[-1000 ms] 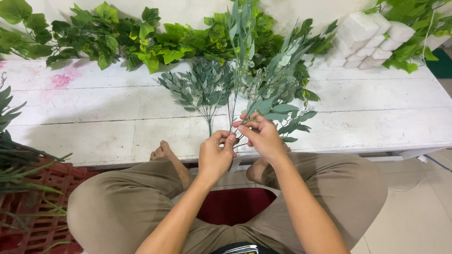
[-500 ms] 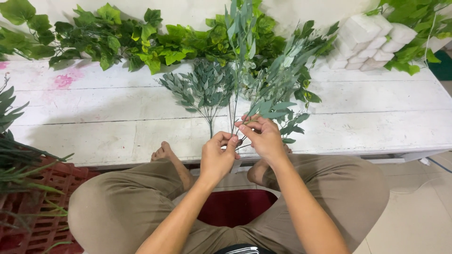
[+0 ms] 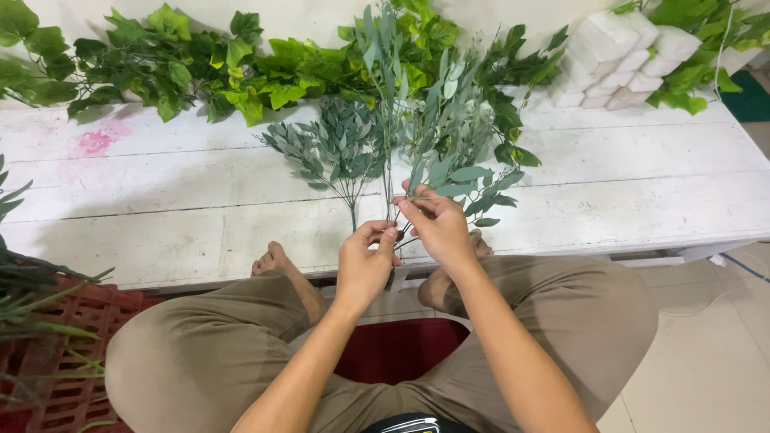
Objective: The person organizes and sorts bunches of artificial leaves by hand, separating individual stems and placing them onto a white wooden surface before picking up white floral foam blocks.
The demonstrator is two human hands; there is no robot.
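Observation:
I sit cross-legged before a low white wooden table [image 3: 200, 200]. My left hand [image 3: 366, 265] pinches the lower stems of a bunch of grey-green artificial leaf sprays [image 3: 417, 120] that stands upright over the table's front edge. My right hand [image 3: 437, 224] grips a leafy side sprig [image 3: 473, 180] of the same bunch a little higher, fingers closed around its stem. Both hands nearly touch. A smaller grey-green spray [image 3: 341, 148] lies flat on the table just left of the bunch.
Bright green ivy garlands [image 3: 184, 64] run along the table's back edge. White foam blocks [image 3: 618, 56] are stacked at the back right. A red plastic crate [image 3: 56, 337] with long green leaves stands on the floor at my left. A dark red cushion [image 3: 401, 353] lies under my legs.
My right hand has shifted slightly up the bunch onto the side sprig. The left hand keeps its hold on the stems.

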